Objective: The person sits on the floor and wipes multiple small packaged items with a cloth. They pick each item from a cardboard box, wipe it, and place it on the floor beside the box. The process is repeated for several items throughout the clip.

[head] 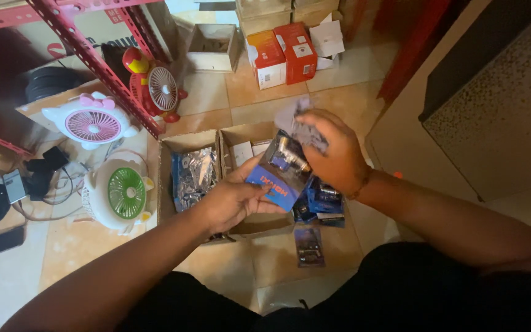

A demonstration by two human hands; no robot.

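Blister pack (283, 172) with a blue card and a small metal part sits between both hands, above an open cardboard box (250, 138). Left hand (232, 203) grips its lower edge, fingers curled under the card. Right hand (333, 150) closes over its top, pinching crumpled plastic. More packs (321, 200) lie just below the right hand; a green fan (121, 193) stands left of the left hand.
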